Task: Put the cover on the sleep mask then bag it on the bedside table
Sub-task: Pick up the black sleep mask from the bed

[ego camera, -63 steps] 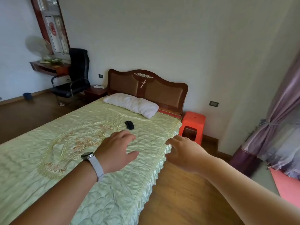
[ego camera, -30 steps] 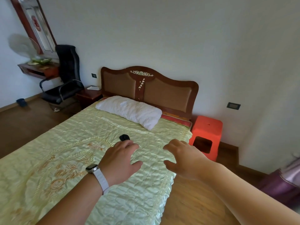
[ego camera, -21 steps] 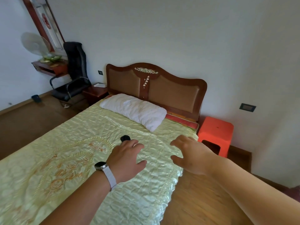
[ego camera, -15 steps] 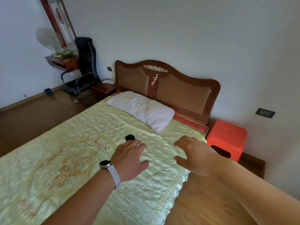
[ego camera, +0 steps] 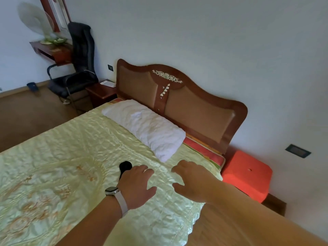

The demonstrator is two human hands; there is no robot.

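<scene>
Presently the person stands at the bedside, both bare hands held out over the pale green quilted satin bedspread (ego camera: 74, 150) at lower centre of the frame; the left hand (ego camera: 137, 185), with a white-strapped watch (ego camera: 115, 194) at the wrist, hovers with fingers spread and nothing in its grip; the right hand (ego camera: 192, 180) is likewise spread, its grip empty.

The small black soft object (ego camera: 125, 166), judged to be the sleep mask or its cover, lies on the bedspread just beyond the left fingertips, partly hidden by that hand; whether the fingers touch it cannot be told; which of the two items it is cannot be told either.

A dark wooden bedside table (ego camera: 101, 93) stands at upper left of centre beside the carved brown headboard (ego camera: 186, 103), well apart from the hands, with a flat white item (ego camera: 108, 83) on its top, too small to identify; a white crumpled pillow (ego camera: 145, 128) lies against the headboard; an orange plastic stool (ego camera: 246, 174) stands at the right.

Judgement: the step in hand is the first reach, with covering and bagging not yet begun; the next move calls for the left hand to close on the black object and lift it clear of the slippery satin, then carry it to the desk at upper left.
</scene>
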